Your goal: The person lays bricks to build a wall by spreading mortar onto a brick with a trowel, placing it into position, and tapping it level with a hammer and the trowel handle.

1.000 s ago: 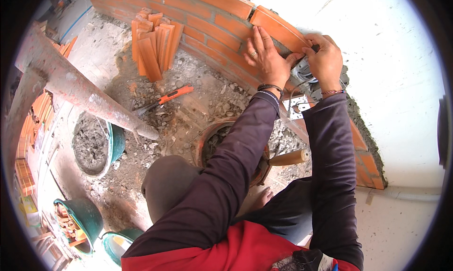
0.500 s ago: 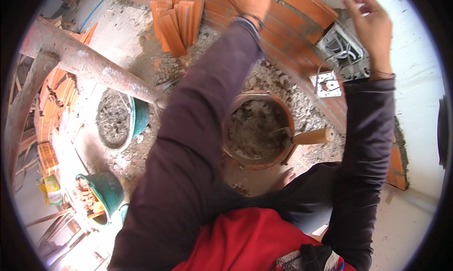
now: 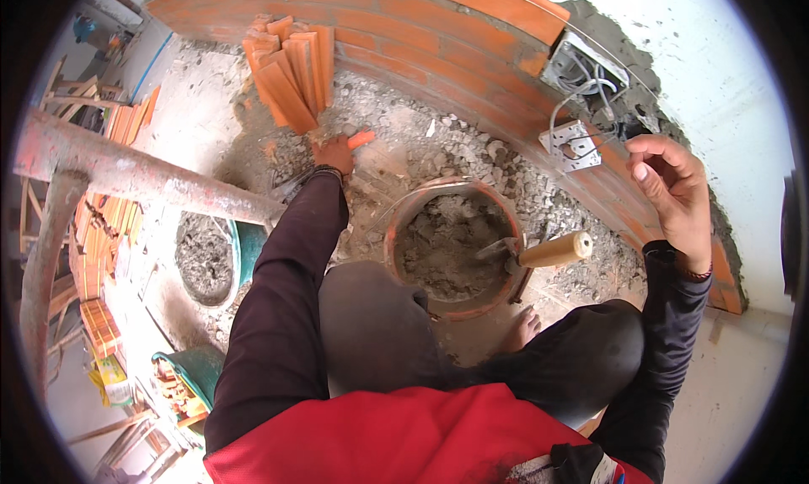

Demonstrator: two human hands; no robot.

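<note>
My left hand (image 3: 335, 153) reaches down to the rubble-strewn floor, closed around a tool with an orange handle (image 3: 361, 138). A greyish metal part of it seems to show beside the wrist; its exact kind is hard to make out. Raised by the white wall, my right hand (image 3: 672, 189) has loosely curled fingers with the thumb apart, and nothing visible in them. Nearest to it is a white electrical socket plate (image 3: 573, 146) hanging on wires. Between my arms stands an orange-rimmed bucket (image 3: 391, 246) of grey mortar (image 3: 447, 239), a wooden-handled trowel (image 3: 556, 250) resting in it.
A low brick wall (image 3: 404, 29) curves along the far side, with an open wall box (image 3: 581, 69) of cables. Thin bricks (image 3: 291, 75) lean in a stack before it. To the left are a metal pole (image 3: 152, 168), a green mortar bucket (image 3: 247, 252) and another green bucket (image 3: 200, 370).
My left hand has come down from the top of the brick wall to the floor and taken hold of the orange-handled tool. My right hand has lowered somewhat beside the wall.
</note>
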